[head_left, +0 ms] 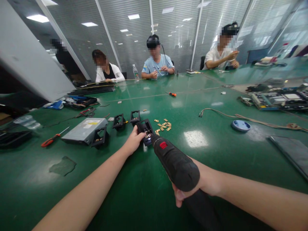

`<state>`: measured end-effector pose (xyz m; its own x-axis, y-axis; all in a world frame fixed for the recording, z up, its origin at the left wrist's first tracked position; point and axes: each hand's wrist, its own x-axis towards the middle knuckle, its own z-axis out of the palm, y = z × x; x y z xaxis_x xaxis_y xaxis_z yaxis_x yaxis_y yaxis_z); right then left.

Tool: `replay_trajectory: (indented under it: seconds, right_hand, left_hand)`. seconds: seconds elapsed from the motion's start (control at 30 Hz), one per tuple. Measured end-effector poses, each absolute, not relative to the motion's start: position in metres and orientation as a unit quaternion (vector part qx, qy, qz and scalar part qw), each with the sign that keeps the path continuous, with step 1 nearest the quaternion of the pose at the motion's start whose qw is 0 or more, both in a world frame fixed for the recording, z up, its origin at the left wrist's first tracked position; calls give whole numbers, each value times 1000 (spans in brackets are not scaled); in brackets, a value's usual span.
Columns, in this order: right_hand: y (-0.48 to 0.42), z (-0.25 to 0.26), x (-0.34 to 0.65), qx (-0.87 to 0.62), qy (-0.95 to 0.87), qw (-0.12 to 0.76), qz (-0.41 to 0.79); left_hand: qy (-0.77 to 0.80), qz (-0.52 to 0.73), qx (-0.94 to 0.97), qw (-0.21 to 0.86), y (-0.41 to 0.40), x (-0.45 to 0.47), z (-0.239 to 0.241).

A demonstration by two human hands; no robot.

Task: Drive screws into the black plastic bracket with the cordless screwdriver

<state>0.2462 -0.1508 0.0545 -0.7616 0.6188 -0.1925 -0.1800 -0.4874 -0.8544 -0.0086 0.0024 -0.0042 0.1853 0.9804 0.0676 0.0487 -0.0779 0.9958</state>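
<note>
My right hand (201, 186) is closed around the grip of a black electric screwdriver (175, 162) with a red switch; its nose points down into a small black plastic bracket (146, 130) on the green table (216, 154). My left hand (133, 141) pinches that bracket's near left side and holds it steady. Small metal parts show inside the bracket. A scatter of several small brass pieces (163, 125) lies just right of it. Two more black brackets (119, 122) (135, 117) stand behind my left hand.
A grey drive box (84, 130) with a black bracket lies to the left, near a red-handled screwdriver (51, 138). A blue round lid (241, 125), a cable (240, 118) and circuit boards (279, 99) are on the right. Several people sit along the far side.
</note>
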Motion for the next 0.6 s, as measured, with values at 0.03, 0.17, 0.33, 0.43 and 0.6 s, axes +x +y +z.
replay_trajectory:
  seconds: [0.03, 0.17, 0.33, 0.43, 0.6]
  right_hand:
    - [-151, 54, 247, -244, -446, 241, 827]
    - [-151, 54, 248, -241, -448, 242, 826]
    - [-151, 52, 249, -250, -465, 238, 815]
    - [-151, 52, 248, -252, -464, 240, 815]
    - [-151, 55, 247, -249, -467, 234, 816]
  left_hand:
    - [449, 456, 576, 509, 2, -8, -4]
    - [460, 457, 582, 491, 0, -7, 0]
    - [460, 460, 597, 470, -4, -4, 8]
    - [462, 461, 598, 466, -5, -4, 8]
    - [470, 446, 603, 465, -4, -5, 7]
